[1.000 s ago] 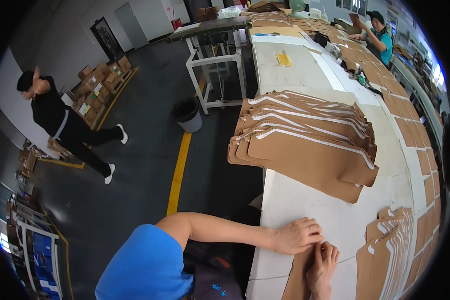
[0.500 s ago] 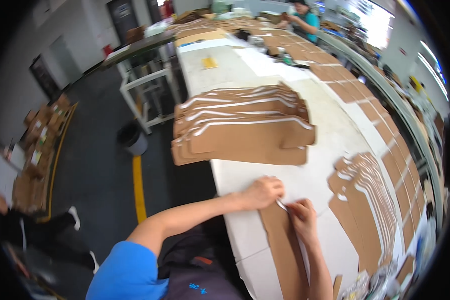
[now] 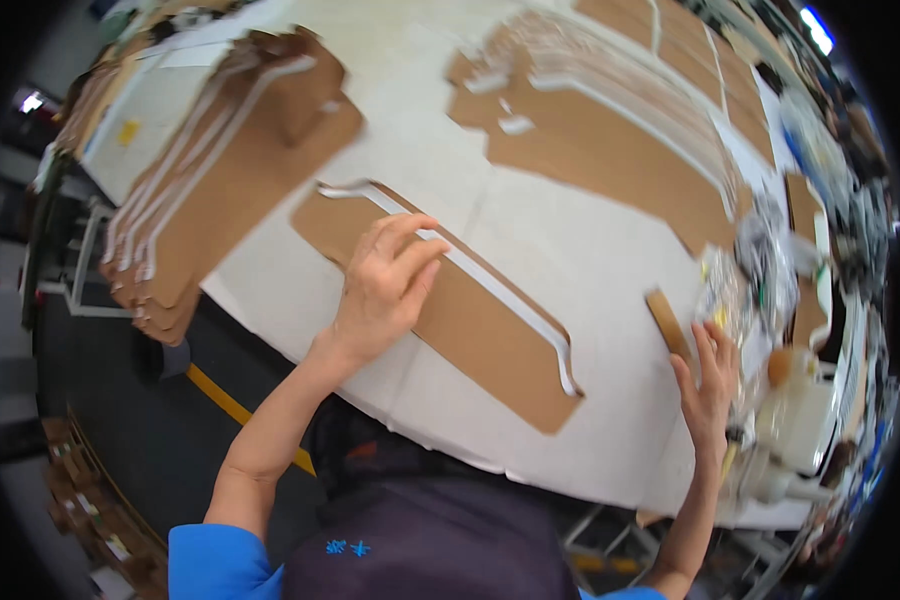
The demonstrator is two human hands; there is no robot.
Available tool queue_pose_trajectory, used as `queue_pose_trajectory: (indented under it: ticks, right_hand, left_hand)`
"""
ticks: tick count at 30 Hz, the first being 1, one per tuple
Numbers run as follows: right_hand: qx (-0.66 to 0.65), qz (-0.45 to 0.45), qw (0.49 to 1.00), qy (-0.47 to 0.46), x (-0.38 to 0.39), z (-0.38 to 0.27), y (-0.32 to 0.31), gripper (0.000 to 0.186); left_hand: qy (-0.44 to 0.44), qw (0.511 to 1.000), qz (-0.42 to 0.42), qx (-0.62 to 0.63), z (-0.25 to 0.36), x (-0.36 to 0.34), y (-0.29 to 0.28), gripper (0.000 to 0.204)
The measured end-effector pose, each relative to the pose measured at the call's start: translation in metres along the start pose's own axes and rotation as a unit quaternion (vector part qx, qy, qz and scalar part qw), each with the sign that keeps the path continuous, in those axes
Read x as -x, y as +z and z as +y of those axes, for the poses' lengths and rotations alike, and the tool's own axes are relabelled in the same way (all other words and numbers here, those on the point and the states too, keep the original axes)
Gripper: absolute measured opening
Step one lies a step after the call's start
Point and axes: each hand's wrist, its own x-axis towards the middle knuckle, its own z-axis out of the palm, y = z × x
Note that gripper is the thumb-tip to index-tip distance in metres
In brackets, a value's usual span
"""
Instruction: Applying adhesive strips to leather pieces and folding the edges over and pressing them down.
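Note:
A brown cut-out panel (image 3: pixel 500 355), cardboard-like, lies slantwise on the white-covered table in front of me. One white strip (image 3: pixel 500 288) runs along its far edge and bends at both ends. Over the panel's left half hovers my left hand (image 3: pixel 375 285), its fingers curled but apart, with nothing seen in them. My right hand (image 3: pixel 708 385) is off to the right, fingers spread. Its fingertips are close to a small flat brown stick (image 3: pixel 667 322); whether they touch it I cannot tell.
Stacked brown panels with white strips (image 3: pixel 240 190) overhang the table's left edge. Another overlapping stack (image 3: pixel 590 160) lies at the far right. Clear plastic bags (image 3: pixel 765 255) and a translucent plastic container (image 3: pixel 795 410) crowd the right side. The table (image 3: pixel 610 450) has its near edge against me.
My view has swung toward the right. Both hands were together at the panel's far end, pinching the white strip; now they are wide apart, the right one near the stick.

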Motion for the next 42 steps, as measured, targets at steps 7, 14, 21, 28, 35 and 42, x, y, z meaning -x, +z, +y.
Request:
queue_pose_trajectory:
  ticks: [7, 14, 21, 28, 35, 42]
  right_hand:
    - [0.085, -0.011, 0.993, -0.080, 0.005, 0.015, 0.027, 0.047]
    - [0.130, -0.076, 0.974, -0.166, -0.022, -0.008, 0.046, 0.061]
    - [0.015, -0.209, 0.964, -0.166, 0.041, -0.047, 0.020, 0.073]
    - [0.013, -0.182, 0.951, -0.251, 0.029, -0.058, 0.024, 0.061]
    - [-0.063, -0.117, 0.943, -0.306, 0.028, -0.070, 0.029, 0.052]
    - [-0.058, -0.066, 0.957, -0.277, 0.041, -0.080, 0.037, 0.051]
  left_hand:
    - [0.151, 0.977, -0.133, 0.070, 0.062, 0.042, 0.071, 0.024]
    - [0.162, 0.976, -0.143, 0.034, 0.076, 0.046, 0.080, 0.029]
    - [0.137, 0.972, -0.185, 0.046, 0.082, 0.064, 0.063, 0.031]
    - [0.168, 0.967, -0.188, 0.029, 0.080, 0.064, 0.064, 0.042]
    - [0.169, 0.967, -0.187, 0.025, 0.082, 0.066, 0.065, 0.043]
    - [0.155, 0.968, -0.192, 0.036, 0.082, 0.072, 0.062, 0.042]
